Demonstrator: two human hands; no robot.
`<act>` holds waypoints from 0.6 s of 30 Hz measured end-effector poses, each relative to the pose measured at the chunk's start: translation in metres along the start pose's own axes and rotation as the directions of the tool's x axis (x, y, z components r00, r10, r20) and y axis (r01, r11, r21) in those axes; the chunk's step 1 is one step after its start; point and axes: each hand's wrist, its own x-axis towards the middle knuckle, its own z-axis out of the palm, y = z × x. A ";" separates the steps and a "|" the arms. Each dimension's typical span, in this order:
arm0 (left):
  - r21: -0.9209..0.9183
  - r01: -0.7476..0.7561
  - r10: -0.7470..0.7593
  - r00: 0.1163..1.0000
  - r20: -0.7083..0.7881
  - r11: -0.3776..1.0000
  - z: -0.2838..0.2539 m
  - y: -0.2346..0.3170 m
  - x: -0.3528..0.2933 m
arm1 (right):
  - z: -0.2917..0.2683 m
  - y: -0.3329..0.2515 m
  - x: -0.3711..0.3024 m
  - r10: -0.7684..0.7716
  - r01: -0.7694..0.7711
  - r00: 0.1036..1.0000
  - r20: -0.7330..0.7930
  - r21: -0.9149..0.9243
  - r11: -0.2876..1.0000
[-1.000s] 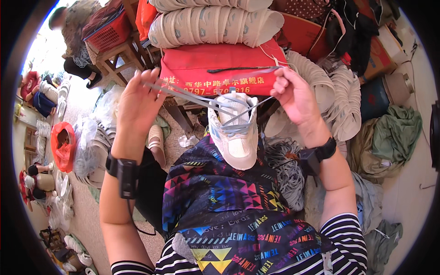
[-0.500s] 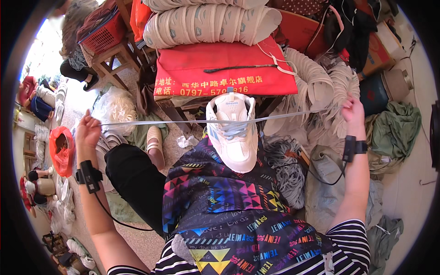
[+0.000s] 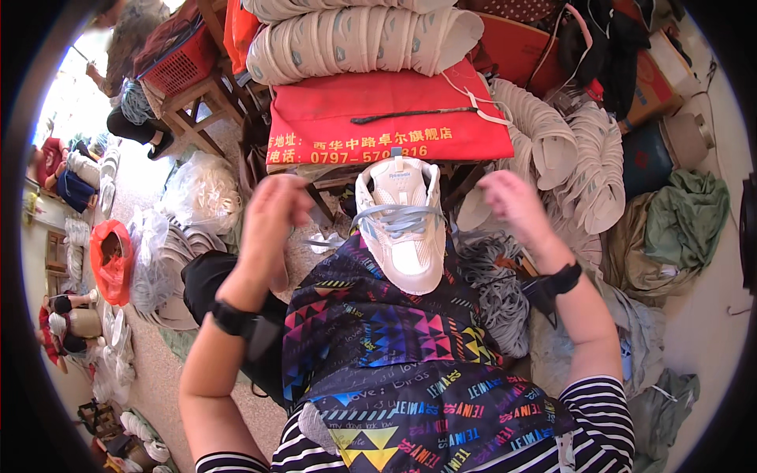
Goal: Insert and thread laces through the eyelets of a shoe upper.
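Left bare hand (image 3: 276, 203), blurred, grip I can't make out | right bare hand (image 3: 516, 205), likewise | white mesh shoe (image 3: 410, 264) between them, toe over black, bright-patterned fabric apron (image 3: 382, 335) | flat grey-blue lace (image 3: 394, 212) across it

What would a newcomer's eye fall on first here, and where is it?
Probably the white shoe near the centre, between the left hand and the right hand. Beyond it, the bright red cloth stands out, with nested pale uppers at its far edge. Below the shoe spreads the colourful apron.
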 end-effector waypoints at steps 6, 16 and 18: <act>-0.300 0.205 -0.147 0.968 0.204 0.932 0.060 -0.039 -0.007 | 0.066 0.009 -0.011 -0.244 0.284 0.946 0.215 -0.179 0.942; 0.033 0.149 -0.153 0.966 0.209 0.988 0.060 -0.035 -0.017 | 0.063 -0.015 -0.007 -0.297 0.423 0.902 0.313 -0.505 0.752; 0.036 0.148 -0.152 0.967 0.203 0.988 0.060 -0.040 -0.016 | 0.068 -0.027 -0.012 -0.381 0.498 0.866 0.323 -0.614 0.612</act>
